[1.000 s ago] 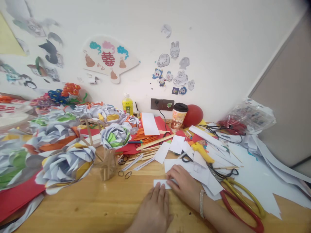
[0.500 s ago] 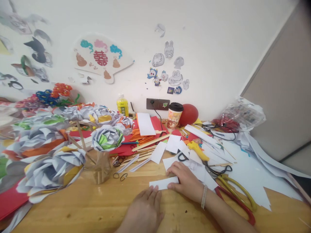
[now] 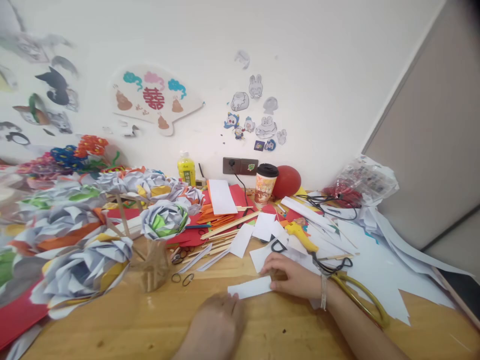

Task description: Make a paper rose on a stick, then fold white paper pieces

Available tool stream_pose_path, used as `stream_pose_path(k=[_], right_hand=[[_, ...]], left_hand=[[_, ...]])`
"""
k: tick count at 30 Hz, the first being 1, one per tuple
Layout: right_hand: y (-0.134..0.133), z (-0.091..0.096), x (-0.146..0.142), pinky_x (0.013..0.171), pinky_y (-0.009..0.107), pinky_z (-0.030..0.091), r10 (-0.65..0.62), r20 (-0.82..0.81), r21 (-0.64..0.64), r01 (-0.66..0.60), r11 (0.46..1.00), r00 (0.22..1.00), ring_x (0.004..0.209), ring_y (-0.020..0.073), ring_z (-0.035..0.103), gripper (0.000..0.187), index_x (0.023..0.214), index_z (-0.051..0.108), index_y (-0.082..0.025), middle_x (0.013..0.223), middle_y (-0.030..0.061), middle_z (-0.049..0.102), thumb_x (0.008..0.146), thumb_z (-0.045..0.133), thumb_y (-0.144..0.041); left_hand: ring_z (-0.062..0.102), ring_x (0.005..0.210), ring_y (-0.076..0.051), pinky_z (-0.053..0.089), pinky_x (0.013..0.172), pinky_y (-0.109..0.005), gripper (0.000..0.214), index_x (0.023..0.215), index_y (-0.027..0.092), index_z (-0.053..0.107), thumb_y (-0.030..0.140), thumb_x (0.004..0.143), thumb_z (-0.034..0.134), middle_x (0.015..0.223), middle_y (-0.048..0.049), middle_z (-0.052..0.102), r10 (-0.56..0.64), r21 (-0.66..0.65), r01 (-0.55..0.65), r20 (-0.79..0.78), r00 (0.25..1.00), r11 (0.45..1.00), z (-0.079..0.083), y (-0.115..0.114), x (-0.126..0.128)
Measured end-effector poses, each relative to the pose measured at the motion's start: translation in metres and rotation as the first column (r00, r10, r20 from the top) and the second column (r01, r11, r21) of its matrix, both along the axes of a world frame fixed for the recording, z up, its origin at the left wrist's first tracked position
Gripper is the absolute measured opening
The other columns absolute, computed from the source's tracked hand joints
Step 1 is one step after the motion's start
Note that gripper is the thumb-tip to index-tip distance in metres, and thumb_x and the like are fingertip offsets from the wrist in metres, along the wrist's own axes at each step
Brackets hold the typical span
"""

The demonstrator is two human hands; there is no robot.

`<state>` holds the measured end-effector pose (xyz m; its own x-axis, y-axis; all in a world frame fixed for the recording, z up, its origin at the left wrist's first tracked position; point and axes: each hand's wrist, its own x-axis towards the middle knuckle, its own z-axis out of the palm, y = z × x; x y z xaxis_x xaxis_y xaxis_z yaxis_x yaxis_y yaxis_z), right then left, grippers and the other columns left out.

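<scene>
A folded white paper strip lies low over the wooden table between my two hands. My left hand has its fingers curled together at the strip's lower left corner. At the right end, my right hand has its thumb and bent fingers closed about the edge of the paper; what lies under the palm is hidden. Behind the right hand are loose white paper sheets, and yellow-handled shears lie beside the right forearm.
Folded paper flowers crowd the left side, one above a clear holder. Wooden sticks, a lidded cup, a yellow bottle and a red balloon stand or lie farther back. A yellow glue gun rests right of centre.
My left fingers have curled in from lying stretched on the strip. The right hand has shifted slightly right, with its fingers more arched. The view has tilted and turned a little.
</scene>
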<state>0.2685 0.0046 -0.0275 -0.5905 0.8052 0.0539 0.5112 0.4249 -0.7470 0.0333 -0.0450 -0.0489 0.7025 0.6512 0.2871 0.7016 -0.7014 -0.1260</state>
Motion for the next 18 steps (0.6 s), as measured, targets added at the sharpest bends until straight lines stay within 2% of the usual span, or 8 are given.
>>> stream_pose_path(k=[3, 6, 8, 13, 15, 18], right_hand=[[-0.004, -0.003, -0.009, 0.085, 0.032, 0.04, -0.055, 0.019, 0.035, 0.054, 0.998, 0.998, 0.094, 0.0185, 0.05, 0.022, 0.087, 0.063, -0.019, 0.096, 0.0034, 0.053, 0.066, 0.069, -0.017], [-0.011, -0.002, -0.024, 0.08, 0.031, 0.041, -0.127, 0.006, 0.074, 0.126, 0.989, 0.992, 0.088, 0.0175, 0.05, 0.017, 0.078, 0.061, -0.019, 0.089, 0.0019, 0.054, 0.065, 0.067, -0.009], [-0.017, 0.001, -0.034, 0.079, 0.03, 0.042, -0.151, -0.021, 0.101, 0.152, 0.983, 0.988, 0.086, 0.0168, 0.051, 0.015, 0.074, 0.059, -0.019, 0.085, 0.0012, 0.055, 0.067, 0.065, -0.007], [-0.028, 0.01, -0.047, 0.078, 0.028, 0.044, -0.081, -0.053, 0.134, 0.087, 0.987, 0.995, 0.084, 0.0152, 0.055, 0.008, 0.077, 0.064, -0.02, 0.085, 0.0015, 0.061, 0.079, 0.058, -0.016], [-0.029, 0.011, -0.047, 0.078, 0.027, 0.046, -0.056, -0.057, 0.149, 0.064, 0.987, 0.997, 0.082, 0.0146, 0.057, 0.018, 0.08, 0.067, -0.02, 0.084, 0.0025, 0.063, 0.083, 0.05, -0.014], [-0.026, 0.007, -0.042, 0.076, 0.026, 0.048, -0.053, -0.056, 0.19, 0.063, 0.98, 0.997, 0.081, 0.0143, 0.059, 0.031, 0.084, 0.069, -0.02, 0.085, 0.0038, 0.066, 0.078, 0.043, -0.003]], left_hand=[[0.062, 0.057, -0.02, 0.051, 0.053, -0.031, 0.016, 0.077, 0.017, 0.062, 0.003, 0.074, 0.054, 0.068, -0.0016, 0.067, 0.021, 0.03, -0.022, 0.043, 0.999, 0.999, 0.005, 0.005, 0.0], [0.062, 0.073, -0.022, 0.05, 0.06, -0.031, 0.021, 0.096, 0.015, 0.058, 0.004, 0.08, 0.05, 0.091, -0.0066, 0.067, -0.025, 0.104, 0.018, 0.066, 0.998, 0.994, 0.011, 0.009, 0.0], [0.06, 0.081, -0.021, 0.048, 0.066, -0.032, 0.025, 0.104, 0.014, 0.054, 0.005, 0.083, 0.046, 0.099, -0.0083, 0.064, -0.068, 0.126, 0.057, 0.079, 0.995, 0.99, 0.014, 0.011, 0.001], [0.054, 0.068, -0.018, 0.044, 0.06, -0.029, 0.014, 0.088, 0.016, 0.055, 0.009, 0.087, 0.044, 0.08, -0.0032, 0.061, -0.118, 0.111, 0.104, 0.132, 0.984, 0.988, 0.017, 0.016, -0.001], [0.054, 0.068, -0.018, 0.044, 0.06, -0.03, 0.013, 0.086, 0.015, 0.055, 0.009, 0.088, 0.043, 0.079, -0.0036, 0.06, -0.162, 0.15, 0.142, 0.129, 0.978, 0.978, 0.016, 0.021, -0.002], [0.054, 0.068, -0.017, 0.046, 0.066, -0.033, 0.014, 0.079, 0.015, 0.055, 0.01, 0.088, 0.045, 0.078, -0.0032, 0.059, -0.246, 0.208, 0.219, 0.115, 0.962, 0.953, 0.012, 0.028, -0.003]])
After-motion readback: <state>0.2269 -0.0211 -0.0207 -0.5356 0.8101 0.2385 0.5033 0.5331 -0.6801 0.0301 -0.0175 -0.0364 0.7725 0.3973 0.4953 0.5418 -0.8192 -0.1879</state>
